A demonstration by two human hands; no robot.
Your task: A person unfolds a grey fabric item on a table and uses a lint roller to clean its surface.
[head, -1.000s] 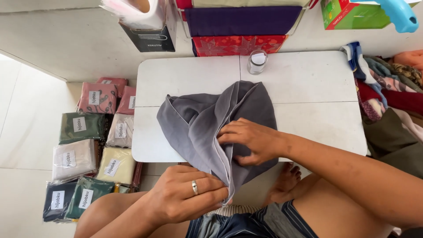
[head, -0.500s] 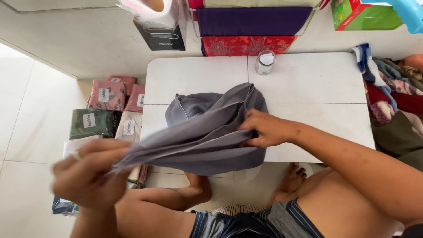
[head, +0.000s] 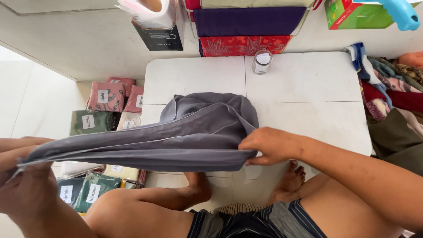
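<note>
So the whole thing hinges on that stretched edge. Nearest the camera, the left hand (head: 26, 185) is way out past the left side of the table, fingers pinched closed on one end of the plain grey woven cloth (head: 176, 136). The right hand (head: 269, 145) sits at the front edge of the low white folding table (head: 308, 88), closed down on the other end of the same fold. Between them the cloth runs taut, long axis left to right and dipping slightly toward the left hand; the rest of it lies bunched on the tabletop just behind the right hand. The right hand is the one nearer that bunched part; the left is well off the table, over the floor.

Compared with half a second ago, the left hand has pulled further out and lower, so the span is longer and flatter. A second ago both hands were close together at the table's front edge.

Beyond that: packets of folded fabric in clear wrappers (head: 105, 110) on the floor at left, a small clear glass jar (head: 261, 61) near the table's back edge, and flat purple and red fabric packs (head: 246, 31) against the wall.
</note>
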